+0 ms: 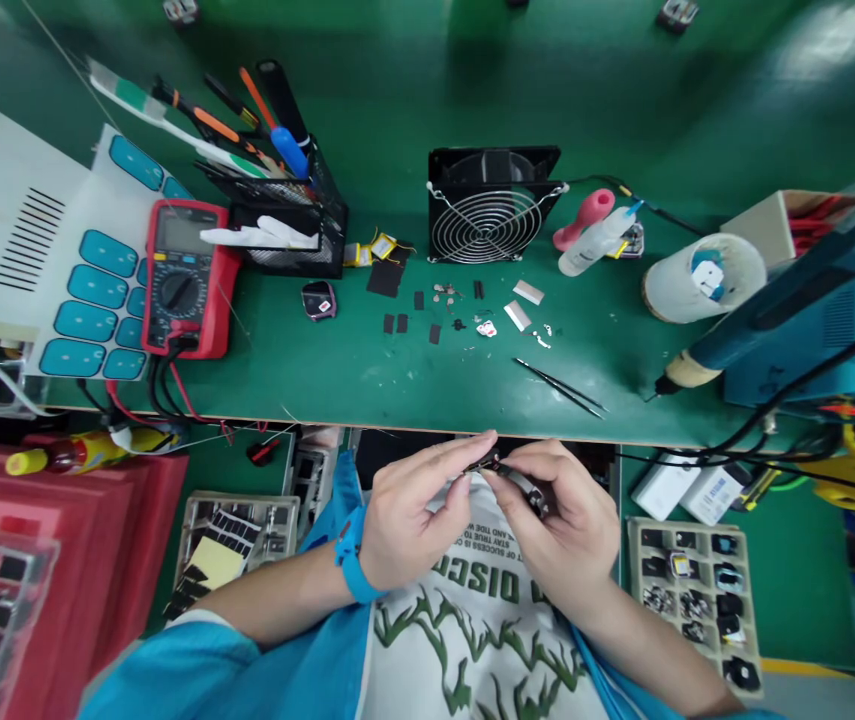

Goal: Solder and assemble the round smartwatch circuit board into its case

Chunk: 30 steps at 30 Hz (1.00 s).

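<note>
My left hand (416, 510) and my right hand (566, 520) meet just below the front edge of the green workbench (397, 385). Together they pinch a small dark device part (502, 472), the fingertips of both closed on it. The right hand also wraps around its lower end, which is mostly hidden. A blue wrist strap (352, 555) is on my left wrist. Black tweezers (558, 385) lie on the bench just beyond my hands.
On the bench: a red multimeter (183, 275), a mesh tool holder (284, 215), a small fan (491, 205), a squeeze bottle (596, 240), a white cup (701, 280), several small loose parts (464, 310). Parts trays (697, 590) sit below at both sides.
</note>
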Motion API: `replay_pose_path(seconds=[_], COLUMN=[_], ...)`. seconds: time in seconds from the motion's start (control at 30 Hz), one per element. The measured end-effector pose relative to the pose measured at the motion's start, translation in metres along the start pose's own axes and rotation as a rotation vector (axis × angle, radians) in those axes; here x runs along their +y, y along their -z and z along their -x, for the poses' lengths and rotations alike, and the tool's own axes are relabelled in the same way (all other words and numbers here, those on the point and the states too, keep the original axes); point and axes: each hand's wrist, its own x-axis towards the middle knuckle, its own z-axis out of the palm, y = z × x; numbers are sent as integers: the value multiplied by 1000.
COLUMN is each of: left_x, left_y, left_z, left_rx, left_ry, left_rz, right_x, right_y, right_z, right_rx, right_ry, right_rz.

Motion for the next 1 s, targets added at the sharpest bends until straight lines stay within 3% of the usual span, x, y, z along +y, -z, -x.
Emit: replay_pose_path(seconds=[0.73,0.8,1.0], left_x=[-1,-4,-22], left_y=[-8,-8,-5], left_z=[4,4,-4], left_rx=[71,51,10], left_ry=[4,62,404], left_rz=[-70,-20,196], right_x=[4,6,8], right_y=[-9,-13,-19], right_z=[4,4,-1], right_rx=[48,60,33], right_ry=[14,-4,-14], right_rz=[-21,-32,-41])
